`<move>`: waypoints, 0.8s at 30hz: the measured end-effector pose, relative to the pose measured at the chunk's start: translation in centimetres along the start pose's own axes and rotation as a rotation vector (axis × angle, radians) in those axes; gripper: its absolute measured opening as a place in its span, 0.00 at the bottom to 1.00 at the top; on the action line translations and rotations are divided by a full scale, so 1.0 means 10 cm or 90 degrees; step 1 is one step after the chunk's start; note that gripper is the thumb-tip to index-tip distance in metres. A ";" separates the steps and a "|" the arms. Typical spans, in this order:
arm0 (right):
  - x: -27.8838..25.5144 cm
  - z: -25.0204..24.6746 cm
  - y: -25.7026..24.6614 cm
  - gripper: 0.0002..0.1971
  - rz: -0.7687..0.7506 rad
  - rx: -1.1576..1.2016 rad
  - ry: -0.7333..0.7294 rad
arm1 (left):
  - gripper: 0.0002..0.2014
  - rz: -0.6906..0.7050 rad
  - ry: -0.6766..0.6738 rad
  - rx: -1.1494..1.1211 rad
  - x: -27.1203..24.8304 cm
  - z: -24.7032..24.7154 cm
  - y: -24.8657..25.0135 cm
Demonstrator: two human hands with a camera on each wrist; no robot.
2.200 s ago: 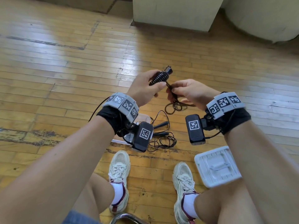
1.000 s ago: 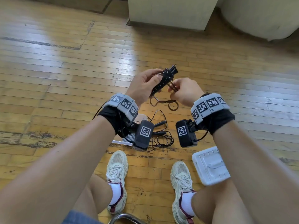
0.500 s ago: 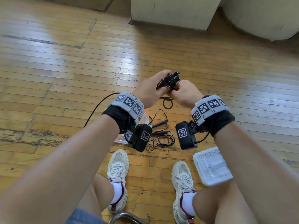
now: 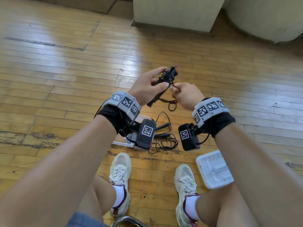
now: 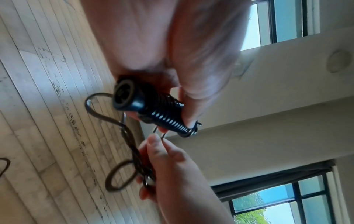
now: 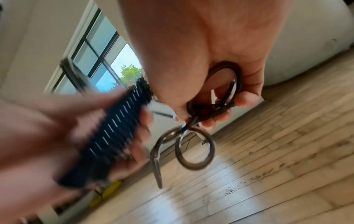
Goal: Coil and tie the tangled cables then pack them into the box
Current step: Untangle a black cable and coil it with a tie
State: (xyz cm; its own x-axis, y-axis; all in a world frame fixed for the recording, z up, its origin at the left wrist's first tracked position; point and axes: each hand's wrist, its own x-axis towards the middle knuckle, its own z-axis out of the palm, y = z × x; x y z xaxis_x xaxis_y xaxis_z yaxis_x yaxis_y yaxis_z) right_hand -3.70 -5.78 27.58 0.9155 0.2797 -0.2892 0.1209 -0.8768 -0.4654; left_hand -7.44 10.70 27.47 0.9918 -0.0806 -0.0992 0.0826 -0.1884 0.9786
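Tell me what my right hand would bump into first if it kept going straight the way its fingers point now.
Most likely the black coiled cable held in your left hand. Your right hand pinches a thin end right beside it, fingers aimed at the coil, nearly touching. Depth is hard to judge exactly.

Your left hand (image 4: 148,86) grips a glossy black coiled cable (image 5: 168,116), its tight ridged turns catching thin highlights, ending in a smooth black plastic plug (image 5: 127,98). Your right hand (image 4: 186,95) pinches a thin brown wire tie (image 6: 193,150) with a dull, faintly metallic sheen. You see below them a floor (image 4: 65,66) of varnished wood strips, shiny where light falls, scuffed and worn to dark patches elsewhere. The white lid (image 4: 214,169) looks like matt moulded plastic. Your wrist bands (image 4: 124,102) are matt grey plastic over black cloth; your shoes (image 4: 120,169) are pale mesh fabric.
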 end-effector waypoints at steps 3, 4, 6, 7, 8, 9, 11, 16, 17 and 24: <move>-0.03 -0.06 -0.05 0.17 -0.016 0.061 -0.075 | 0.25 -0.014 0.057 0.112 0.07 -0.08 -0.09; -0.04 -0.07 -0.06 0.16 -0.018 0.062 -0.087 | 0.24 -0.014 0.070 0.140 0.08 -0.09 -0.11; -0.05 -0.06 -0.05 0.13 -0.019 0.023 -0.084 | 0.24 -0.014 0.090 0.201 0.11 -0.07 -0.15; -0.04 -0.04 -0.03 0.11 -0.016 -0.002 -0.074 | 0.23 -0.014 0.102 0.223 0.12 -0.06 -0.17; -0.03 -0.02 -0.01 0.09 -0.011 -0.017 -0.058 | 0.23 -0.014 0.117 0.234 0.12 -0.05 -0.18; -0.03 -0.02 0.01 0.08 0.000 -0.023 -0.040 | 0.22 -0.013 0.136 0.234 0.13 -0.06 -0.19; -0.02 -0.04 0.05 0.08 0.038 -0.031 0.011 | 0.21 -0.015 0.177 0.210 0.13 -0.07 -0.18; 0.09 0.06 0.20 0.14 0.127 0.237 0.146 | 0.18 -0.041 0.245 0.101 0.18 -0.04 -0.16; 0.11 0.09 0.22 0.18 0.150 0.308 0.154 | 0.18 -0.057 0.255 0.068 0.19 -0.04 -0.16; 0.05 0.21 0.32 0.07 0.110 0.315 0.057 | 0.17 -0.133 0.281 -0.038 0.18 0.01 -0.21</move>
State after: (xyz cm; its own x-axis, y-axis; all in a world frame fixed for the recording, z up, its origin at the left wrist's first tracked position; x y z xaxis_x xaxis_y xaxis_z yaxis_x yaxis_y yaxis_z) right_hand -3.70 -7.68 24.19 0.9379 0.0939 -0.3339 -0.2103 -0.6115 -0.7628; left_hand -5.83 10.87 25.26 0.8990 0.3785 -0.2204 0.2762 -0.0995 0.9559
